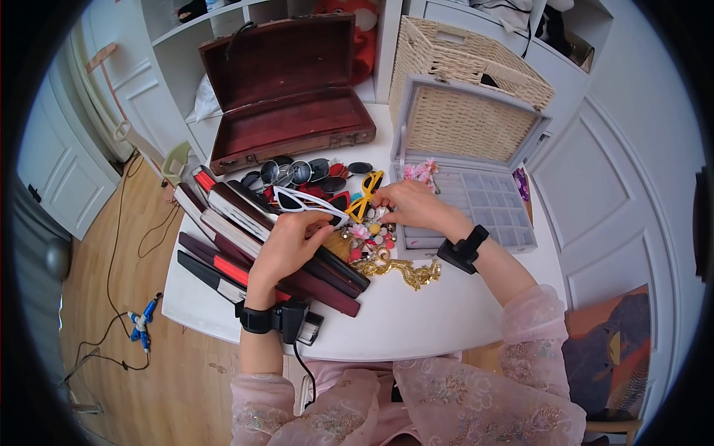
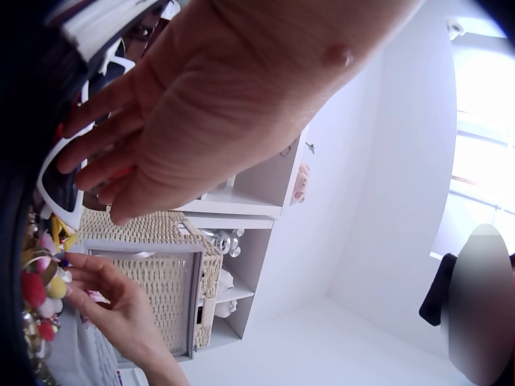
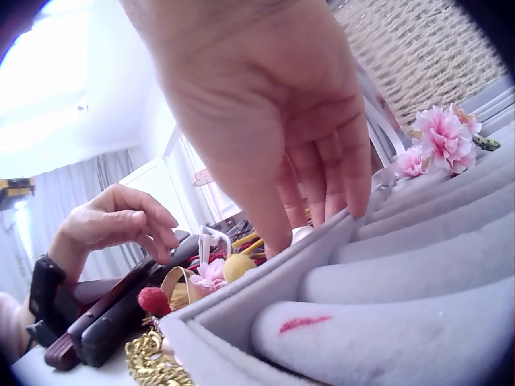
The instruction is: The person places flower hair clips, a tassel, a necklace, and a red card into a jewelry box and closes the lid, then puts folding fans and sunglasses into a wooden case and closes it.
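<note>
**Grey box, tangled trinkets: a snag was the likeliest trouble**

Grey felt lined the open jewellery box [image 1: 526,246] on the bench [image 1: 416,327], and the small ornaments [image 1: 375,229] lay heaped just beside its left wall. The likeliest trouble was a snag: the gold chain [image 1: 405,273], near the box's front left corner, ran up against that heap, so a piece lifted carelessly could have dragged links and neighbours along. The yellow sunglasses [image 1: 366,195], left of the box and close to the fingers, could have been knocked by a sideways brush of the knuckles. A small piece carried low might also have caught on the box's rim and dropped.

The right hand [image 1: 419,204] reached down at the box's left rim, its fingers bent and partly spread, the thumb apart from them. A small whitish piece [image 3: 301,233] showed by the fingertips; whether they pinched it or merely touched it, I could not tell.

The left hand [image 1: 291,245], farther left of the box, was loose and released, fingers softly bent with nothing visible in them, near the white sunglasses [image 1: 301,199].
</note>
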`<state>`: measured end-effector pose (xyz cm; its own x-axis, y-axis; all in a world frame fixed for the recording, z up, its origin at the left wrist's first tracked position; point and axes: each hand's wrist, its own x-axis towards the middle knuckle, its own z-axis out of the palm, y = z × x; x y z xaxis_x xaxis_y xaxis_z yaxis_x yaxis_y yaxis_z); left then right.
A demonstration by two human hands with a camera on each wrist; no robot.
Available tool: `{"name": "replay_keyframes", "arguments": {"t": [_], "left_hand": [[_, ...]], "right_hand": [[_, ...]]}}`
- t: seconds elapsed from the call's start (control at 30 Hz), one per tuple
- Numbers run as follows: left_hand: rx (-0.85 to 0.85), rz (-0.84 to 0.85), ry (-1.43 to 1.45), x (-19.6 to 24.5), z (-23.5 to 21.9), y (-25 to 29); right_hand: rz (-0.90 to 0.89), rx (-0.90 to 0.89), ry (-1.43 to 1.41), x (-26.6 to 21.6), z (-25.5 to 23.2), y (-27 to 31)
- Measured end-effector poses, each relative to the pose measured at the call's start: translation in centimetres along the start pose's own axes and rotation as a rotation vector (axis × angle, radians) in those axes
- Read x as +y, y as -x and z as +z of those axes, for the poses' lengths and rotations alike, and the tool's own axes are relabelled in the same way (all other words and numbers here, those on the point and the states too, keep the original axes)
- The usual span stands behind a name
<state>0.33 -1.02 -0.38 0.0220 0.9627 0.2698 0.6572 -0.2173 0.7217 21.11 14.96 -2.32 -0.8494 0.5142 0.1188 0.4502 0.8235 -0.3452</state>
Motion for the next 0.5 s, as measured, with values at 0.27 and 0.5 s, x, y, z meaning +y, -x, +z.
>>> {"name": "replay_keyframes", "arguments": {"t": [0.27, 0.5], "left_hand": [[-0.003, -0.016, -0.003, -0.2, 0.0, 0.0], [0.000, 0.006, -0.013, -0.2, 0.0, 0.0]], "right_hand": [[0.011, -0.030, 0.099, 0.0, 0.1, 0.0], [0.063, 0.104, -0.061, 0.4, -1.9, 0.0]]}}
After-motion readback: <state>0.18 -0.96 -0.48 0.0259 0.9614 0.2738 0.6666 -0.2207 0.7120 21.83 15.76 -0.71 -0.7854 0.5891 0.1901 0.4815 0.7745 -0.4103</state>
